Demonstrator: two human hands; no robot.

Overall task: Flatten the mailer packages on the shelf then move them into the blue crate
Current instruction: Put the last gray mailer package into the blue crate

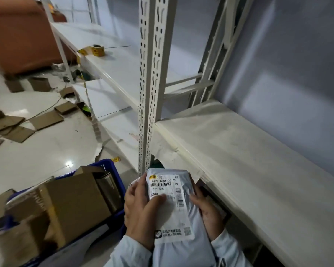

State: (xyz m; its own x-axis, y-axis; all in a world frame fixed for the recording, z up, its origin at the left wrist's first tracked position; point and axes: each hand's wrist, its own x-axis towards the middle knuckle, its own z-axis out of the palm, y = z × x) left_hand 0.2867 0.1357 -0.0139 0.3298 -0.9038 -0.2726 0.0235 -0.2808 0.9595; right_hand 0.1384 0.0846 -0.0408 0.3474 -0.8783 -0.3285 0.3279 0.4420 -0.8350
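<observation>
Grey mailer (174,205) at lower centre, gripped by left hand (141,207) and right hand (206,207), blue crate (116,174) lower left

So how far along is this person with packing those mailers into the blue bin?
Done: the blue crate already holds cardboard boxes; no mailers show in it, though the view there is blurred. In hand: the left hand and right hand grip one grey mailer in front of the shelf, not over the crate. Left: moving it into the crate. No other mailers show on the shelf.
</observation>
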